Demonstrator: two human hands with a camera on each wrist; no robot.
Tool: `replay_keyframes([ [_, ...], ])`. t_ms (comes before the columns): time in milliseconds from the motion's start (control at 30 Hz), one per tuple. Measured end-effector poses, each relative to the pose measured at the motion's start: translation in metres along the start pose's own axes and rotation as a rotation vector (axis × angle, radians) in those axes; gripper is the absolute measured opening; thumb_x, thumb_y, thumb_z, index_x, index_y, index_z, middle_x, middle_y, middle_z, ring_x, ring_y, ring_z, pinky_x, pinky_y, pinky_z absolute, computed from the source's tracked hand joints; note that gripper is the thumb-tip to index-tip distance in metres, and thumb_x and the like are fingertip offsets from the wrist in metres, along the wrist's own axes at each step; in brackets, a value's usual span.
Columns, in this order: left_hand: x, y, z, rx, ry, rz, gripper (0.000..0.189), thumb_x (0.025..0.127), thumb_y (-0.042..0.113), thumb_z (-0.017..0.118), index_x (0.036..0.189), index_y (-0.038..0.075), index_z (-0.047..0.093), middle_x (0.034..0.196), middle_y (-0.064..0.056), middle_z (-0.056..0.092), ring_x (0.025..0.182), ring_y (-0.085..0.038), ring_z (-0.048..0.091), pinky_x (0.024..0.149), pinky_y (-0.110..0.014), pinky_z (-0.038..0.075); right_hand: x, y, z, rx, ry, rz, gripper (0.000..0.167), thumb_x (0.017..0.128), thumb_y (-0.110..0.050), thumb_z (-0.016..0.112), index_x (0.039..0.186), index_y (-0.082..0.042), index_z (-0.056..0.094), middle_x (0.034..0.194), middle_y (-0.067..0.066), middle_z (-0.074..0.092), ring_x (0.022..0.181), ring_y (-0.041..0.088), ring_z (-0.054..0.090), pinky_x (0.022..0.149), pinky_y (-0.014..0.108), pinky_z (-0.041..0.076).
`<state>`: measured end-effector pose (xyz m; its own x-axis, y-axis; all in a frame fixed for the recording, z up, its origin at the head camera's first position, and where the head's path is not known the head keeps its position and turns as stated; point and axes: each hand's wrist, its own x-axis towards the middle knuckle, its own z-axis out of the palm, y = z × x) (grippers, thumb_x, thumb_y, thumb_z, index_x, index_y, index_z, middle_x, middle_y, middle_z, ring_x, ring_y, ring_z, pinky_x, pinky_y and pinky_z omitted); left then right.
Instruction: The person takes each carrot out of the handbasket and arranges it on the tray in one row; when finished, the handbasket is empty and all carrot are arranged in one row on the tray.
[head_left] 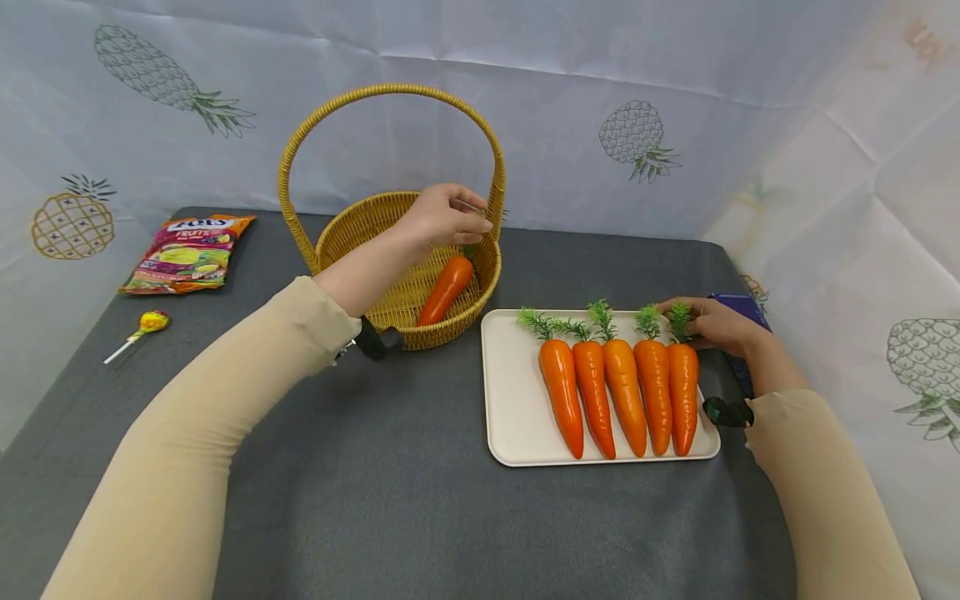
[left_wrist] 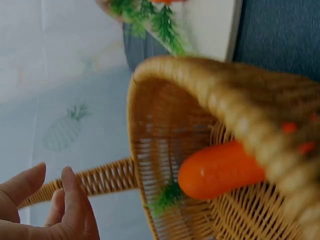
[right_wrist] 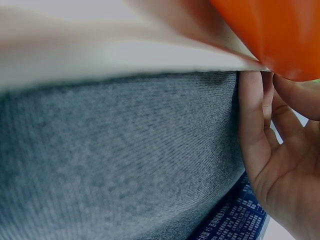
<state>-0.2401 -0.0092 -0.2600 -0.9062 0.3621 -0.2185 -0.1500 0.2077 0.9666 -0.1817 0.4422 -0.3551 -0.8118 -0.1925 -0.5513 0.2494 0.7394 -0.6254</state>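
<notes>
My left hand (head_left: 448,218) is over the right rim of a wicker basket (head_left: 378,218), beside its tall handle. Its thumb and fingers are apart with nothing between them, as the left wrist view shows. One orange carrot (head_left: 446,290) with a green top leans inside the basket. Several more carrots (head_left: 621,396) lie side by side on a white tray (head_left: 517,425), leafy ends toward the back. My right hand (head_left: 716,323) is at the tray's back right corner, next to the rightmost carrot. In the right wrist view, its thumb and fingers (right_wrist: 251,100) pinch the tray's edge.
A candy bag (head_left: 189,254) and a yellow lollipop (head_left: 146,329) lie at the left of the grey table (head_left: 405,500). A dark blue box (head_left: 738,310) sits behind the right hand. A pineapple-print curtain (head_left: 555,100) hangs at the back and right.
</notes>
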Motion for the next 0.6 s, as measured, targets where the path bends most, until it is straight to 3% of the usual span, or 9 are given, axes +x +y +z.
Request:
replay_keyframes([
  [300, 0.016, -0.001, -0.026, -0.002, 0.052, -0.048, 0.049, 0.097, 0.006, 0.06, 0.143, 0.002, 0.045, 0.143, -0.015, 0.044, 0.129, -0.032, 0.053, 0.107, -0.034, 0.051, -0.001, 0.0, 0.001, 0.01, 0.002, 0.004, 0.061, 0.093, 0.006, 0.037, 0.153, 0.0, 0.028, 0.153, 0.033, 0.028, 0.116, 0.02, 0.053, 0.097, 0.042, 0.058],
  [467, 0.024, -0.001, -0.035, 0.009, 0.079, -0.082, 0.05, 0.098, 0.008, 0.058, 0.146, 0.004, 0.043, 0.149, -0.015, 0.043, 0.133, -0.03, 0.053, 0.109, -0.032, 0.051, 0.0, 0.0, 0.001, 0.008, 0.006, 0.003, 0.06, 0.093, 0.005, 0.038, 0.153, 0.0, 0.029, 0.154, 0.032, 0.027, 0.122, 0.028, 0.05, 0.098, 0.043, 0.058],
  [600, 0.03, -0.004, -0.041, 0.002, 0.101, -0.112, 0.051, 0.098, 0.008, 0.058, 0.146, 0.004, 0.042, 0.15, -0.015, 0.044, 0.135, -0.029, 0.052, 0.109, -0.032, 0.05, 0.001, 0.001, 0.0, 0.009, 0.003, 0.003, 0.06, 0.093, 0.005, 0.038, 0.153, 0.0, 0.029, 0.154, 0.032, 0.028, 0.12, 0.024, 0.052, 0.099, 0.043, 0.057],
])
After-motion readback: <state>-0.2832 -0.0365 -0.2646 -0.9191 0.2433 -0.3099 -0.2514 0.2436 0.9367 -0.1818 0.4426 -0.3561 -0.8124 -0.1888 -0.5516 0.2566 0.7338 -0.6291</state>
